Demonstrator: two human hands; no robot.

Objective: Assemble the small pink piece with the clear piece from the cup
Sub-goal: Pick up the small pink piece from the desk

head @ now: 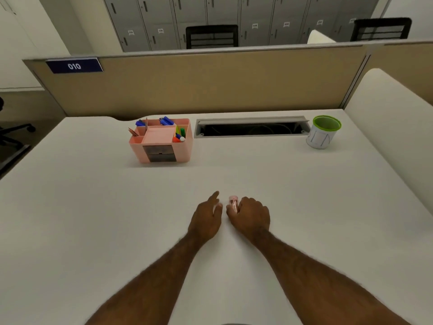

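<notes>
White desk: organizer, cup behind hands.

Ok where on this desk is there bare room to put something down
Bare desk lies left of the left hand, right of the right hand, and between the pink organizer and green-rimmed cup, before the cable slot. It is crowded only between the hands.

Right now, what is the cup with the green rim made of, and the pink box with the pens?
The cup looks like plastic or coated paper: a matte white wall with printed lines and a smooth, bright green rim. I can't tell which. The pink box looks like moulded plastic: even colour, rounded corners, a soft satin sheen. Its darker drawer fronts look like tinted see-through plastic, but that is unsure.
</notes>
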